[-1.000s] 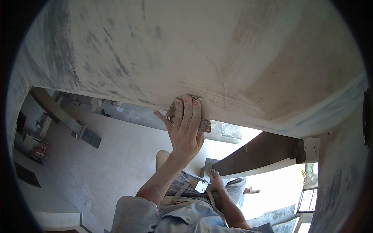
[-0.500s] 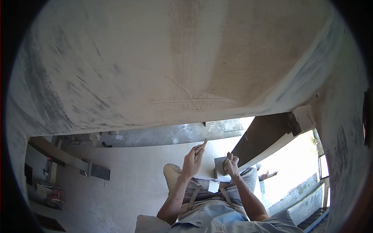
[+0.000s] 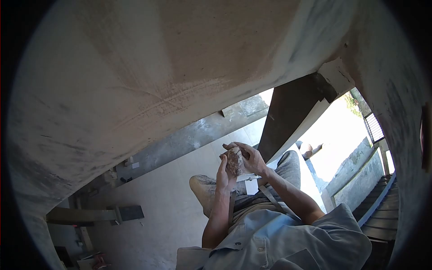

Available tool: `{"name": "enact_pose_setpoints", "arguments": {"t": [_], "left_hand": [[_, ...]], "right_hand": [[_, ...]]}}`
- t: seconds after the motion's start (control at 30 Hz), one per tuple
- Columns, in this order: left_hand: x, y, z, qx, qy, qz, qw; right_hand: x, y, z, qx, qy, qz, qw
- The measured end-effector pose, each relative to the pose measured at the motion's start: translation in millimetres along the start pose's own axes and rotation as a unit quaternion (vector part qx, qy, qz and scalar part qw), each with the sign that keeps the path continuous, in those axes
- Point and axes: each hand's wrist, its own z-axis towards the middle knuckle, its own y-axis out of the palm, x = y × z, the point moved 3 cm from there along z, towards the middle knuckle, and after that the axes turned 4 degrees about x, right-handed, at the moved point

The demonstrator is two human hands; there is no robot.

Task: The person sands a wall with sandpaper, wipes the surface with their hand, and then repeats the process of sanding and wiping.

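Note:
Before my lap, both hands meet around a brown piece coated with whitish dust (image 3: 235, 162); what it is made of is hard to tell. My left hand (image 3: 223, 174) holds it from the left side, thumb up along its edge. From the right, my right hand (image 3: 253, 161) curls its fingers over the top of the same piece. A small white sheet or tag (image 3: 251, 187) shows at my waist just below the hands.
A large plastered surface (image 3: 135, 85) with brown patches hangs close overhead. Below lie a pale tiled floor (image 3: 171, 198), a dark board (image 3: 292, 108), a dark flat block (image 3: 132, 212) at lower left and corrugated sheets (image 3: 382, 202) at right.
My hands were apart, the left with a thin piece, the right on a grey block. They have come together around the dusty brown piece. The view has tilted and turned.

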Motion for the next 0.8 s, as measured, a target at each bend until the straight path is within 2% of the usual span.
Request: {"name": "enact_pose_setpoints", "arguments": {"t": [0.1,0.2,0.3,0.4,0.5,0.6,0.7,0.8], "left_hand": [[-1.7,0.9,3.6,-0.014,-0.017,0.003,1.0],[-3.9,2.9,10.1,-0.019,-0.025,0.019,0.999],[-5.3,13.8,12.3,-0.003,-0.02,0.031,0.999],[-6.2,12.9,14.4,0.017,0.001,0.034,0.999],[1.1,18.6,15.5,0.044,0.044,0.044,0.997],[5.7,9.5,23.8,0.023,0.059,0.086,0.994],[5.9,11.5,24.3,0.015,0.054,0.109,0.992],[4.0,18.4,25.0,0.019,0.052,0.12,0.991]], "right_hand": [[-4.3,-1.2,-2.2,-0.016,0.006,-0.076,0.997],[-8.5,-4.5,-4.8,-0.013,-0.024,-0.211,0.977],[14.4,-10.1,-9.6,0.068,-0.077,-0.313,0.944],[9.3,-12.9,-11.2,0.12,-0.049,-0.353,0.927],[-1.8,-10.6,-20.8,0.168,-0.056,-0.295,0.939],[11.9,-11.5,-33.2,0.136,-0.041,-0.181,0.973],[30.2,-8.4,-42.1,0.117,0.078,-0.108,0.984],[31.8,-5.4,-42.6,0.16,0.115,0.041,0.98]]}}
